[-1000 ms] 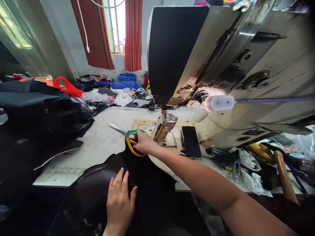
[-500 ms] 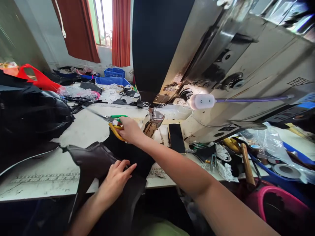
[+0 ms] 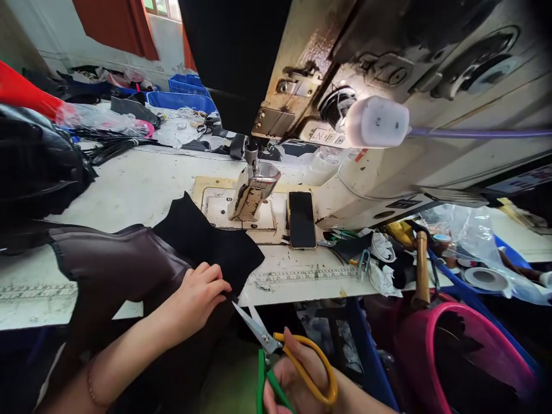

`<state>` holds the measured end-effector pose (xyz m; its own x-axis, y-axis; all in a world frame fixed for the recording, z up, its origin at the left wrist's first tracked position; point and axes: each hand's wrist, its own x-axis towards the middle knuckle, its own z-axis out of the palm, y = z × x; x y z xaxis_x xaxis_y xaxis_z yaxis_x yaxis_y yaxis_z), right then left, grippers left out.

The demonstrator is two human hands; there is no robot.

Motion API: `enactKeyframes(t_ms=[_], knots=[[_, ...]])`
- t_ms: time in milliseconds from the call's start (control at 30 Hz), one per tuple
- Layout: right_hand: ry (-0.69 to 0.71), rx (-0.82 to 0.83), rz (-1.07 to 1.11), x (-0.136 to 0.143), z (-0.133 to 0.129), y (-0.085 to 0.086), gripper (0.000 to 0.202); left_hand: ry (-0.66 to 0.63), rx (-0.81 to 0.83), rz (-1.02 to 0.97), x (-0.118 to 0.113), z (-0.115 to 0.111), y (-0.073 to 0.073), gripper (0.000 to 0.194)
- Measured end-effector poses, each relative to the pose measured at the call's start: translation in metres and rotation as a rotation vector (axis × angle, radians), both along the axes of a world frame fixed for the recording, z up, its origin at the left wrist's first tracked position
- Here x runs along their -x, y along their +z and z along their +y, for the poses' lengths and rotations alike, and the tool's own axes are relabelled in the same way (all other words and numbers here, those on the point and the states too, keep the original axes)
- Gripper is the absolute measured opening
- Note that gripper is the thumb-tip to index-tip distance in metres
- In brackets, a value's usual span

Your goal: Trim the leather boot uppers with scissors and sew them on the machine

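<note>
My left hand (image 3: 200,296) pinches the edge of the dark leather piece (image 3: 116,261), part of which hangs over the table's front edge. A black fabric part (image 3: 211,244) spreads beyond my fingers, below the sewing machine's post (image 3: 254,190). Low in the view, my right hand (image 3: 297,368) is closed round the scissors (image 3: 267,339), which have one yellow and one green handle. Their blades are apart and point up and left, with the tips close to the leather's edge by my left fingertips.
A phone (image 3: 302,219) lies right of the machine post. A white lamp (image 3: 377,122) glows under the machine head. Wooden-handled tool (image 3: 421,264), paper scraps and a pink bin (image 3: 431,345) are at right. A black bundle (image 3: 38,167) sits at left, blue crates (image 3: 181,102) behind.
My right hand has brought the scissors from above the table down to the front edge, with the blades now opened. My left hand has closed on the leather. The view has moved closer to the machine.
</note>
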<state>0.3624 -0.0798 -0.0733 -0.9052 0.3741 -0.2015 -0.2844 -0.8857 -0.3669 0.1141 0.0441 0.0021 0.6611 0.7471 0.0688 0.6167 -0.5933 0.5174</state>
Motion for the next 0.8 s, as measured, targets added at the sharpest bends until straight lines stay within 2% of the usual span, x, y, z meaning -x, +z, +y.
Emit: enactKeyframes(t_ms=[67, 167, 300, 433, 533, 633, 800], knots=[[0.018, 0.033, 0.083, -0.002, 0.003, -0.009, 0.114, 0.025, -0.017, -0.012, -0.001, -0.002, 0.0, 0.018], [0.082, 0.066, 0.125, -0.005, 0.012, -0.013, 0.111, 0.075, -0.072, -0.038, -0.002, -0.01, -0.002, 0.017], [0.228, 0.14, 0.145, -0.015, 0.026, -0.004, 0.106, 0.121, -0.138, -0.063, -0.004, -0.021, -0.006, 0.015], [0.302, 0.235, 0.148, -0.023, 0.038, 0.006, 0.1, 0.123, -0.146, -0.03, -0.005, -0.024, -0.005, 0.018], [0.287, 0.249, 0.216, -0.026, 0.041, 0.009, 0.094, 0.092, -0.107, 0.057, -0.006, -0.019, 0.002, 0.019], [0.227, 0.252, 0.265, -0.026, 0.041, 0.009, 0.087, 0.036, -0.053, 0.181, -0.012, -0.009, 0.017, 0.021], [0.229, 0.221, 0.126, -0.031, 0.042, 0.011, 0.082, -0.172, 0.109, 0.325, -0.034, 0.018, 0.042, 0.014]])
